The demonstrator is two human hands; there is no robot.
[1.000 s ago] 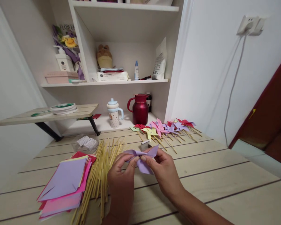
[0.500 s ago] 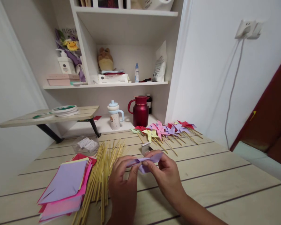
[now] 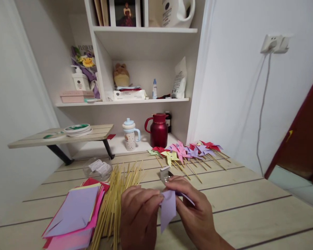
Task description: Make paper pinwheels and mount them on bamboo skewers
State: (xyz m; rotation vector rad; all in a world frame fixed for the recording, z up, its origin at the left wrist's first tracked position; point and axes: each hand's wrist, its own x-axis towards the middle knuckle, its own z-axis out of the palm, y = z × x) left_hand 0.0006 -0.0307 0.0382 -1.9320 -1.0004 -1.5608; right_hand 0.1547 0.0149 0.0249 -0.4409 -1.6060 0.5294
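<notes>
Between my hands is a piece of purple paper, partly folded, with one flap hanging down. My left hand pinches its left edge with thumb and fingertips. My right hand grips the other side, its fingers curled over the top. Just beyond my fingers stands a small open box with something shiny in it. Left of my left hand lies a heap of thin wooden sticks. Beside the sticks is a stack of coloured paper sheets, a slit purple one on top.
Several finished paper pinwheels on sticks lie at the back right. A clear container with white packets sits behind the paper. A red jug and a cup stand under the shelf. A small raised stand is at the left.
The purple paper has turned, so a flap now hangs down between my hands. My hands appear slightly lower, and the whole view has tilted upward a little.
</notes>
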